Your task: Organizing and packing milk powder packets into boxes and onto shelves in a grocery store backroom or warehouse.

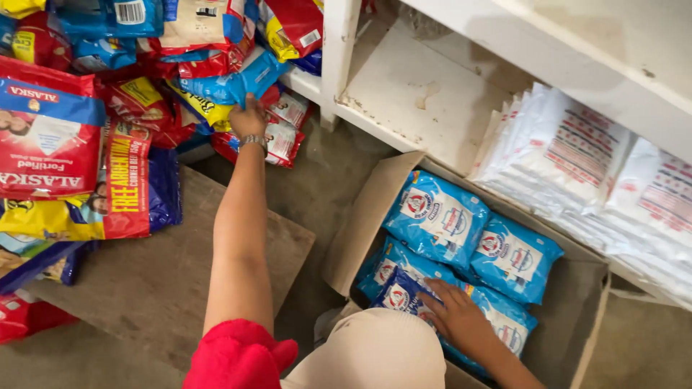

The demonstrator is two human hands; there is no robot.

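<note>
Glossy blue pouches [438, 216] fill the cardboard box [360, 230] under the right hand [461, 317].

white shelf [425, 94]; stacked white packets [577, 155]; grey floor [158, 281].

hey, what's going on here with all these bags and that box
A person is crouched between a heap of packaged goods and a white shelf. Their left hand reaches into the heap, touching a blue bag among red and yellow ones. Their right hand rests on blue pouches packed in an open cardboard box on the floor. White packets are stacked on the shelf beside the box.
</note>
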